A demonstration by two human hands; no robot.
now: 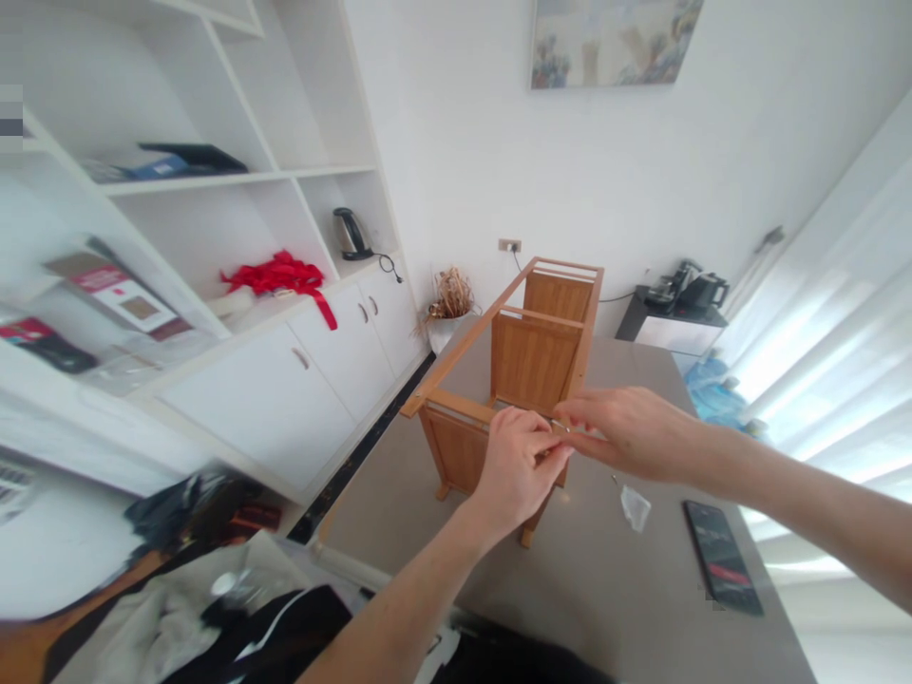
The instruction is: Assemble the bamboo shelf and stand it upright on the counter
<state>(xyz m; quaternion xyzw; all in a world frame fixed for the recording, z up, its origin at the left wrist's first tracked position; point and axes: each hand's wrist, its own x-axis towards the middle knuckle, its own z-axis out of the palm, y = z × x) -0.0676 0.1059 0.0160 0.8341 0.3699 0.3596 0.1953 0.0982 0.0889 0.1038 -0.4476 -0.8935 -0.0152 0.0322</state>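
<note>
A wooden rack (534, 356) of bamboo-coloured panels and rails stands on a grey table (627, 589). My left hand (517, 470) is closed in a pinch at the rack's near top rail. My right hand (619, 432) is also pinched, its fingertips meeting the left hand's over a thin metal piece (560, 425), too small to name. Both hands hover just in front of the rack's near corner.
A small clear plastic bag (634, 505) and a dark phone (721, 556) lie on the table to the right. White shelves and cabinets (285, 380) run along the left, with a red ribbon (281, 275) and a kettle (349, 233). Clothes (214, 608) are piled at bottom left.
</note>
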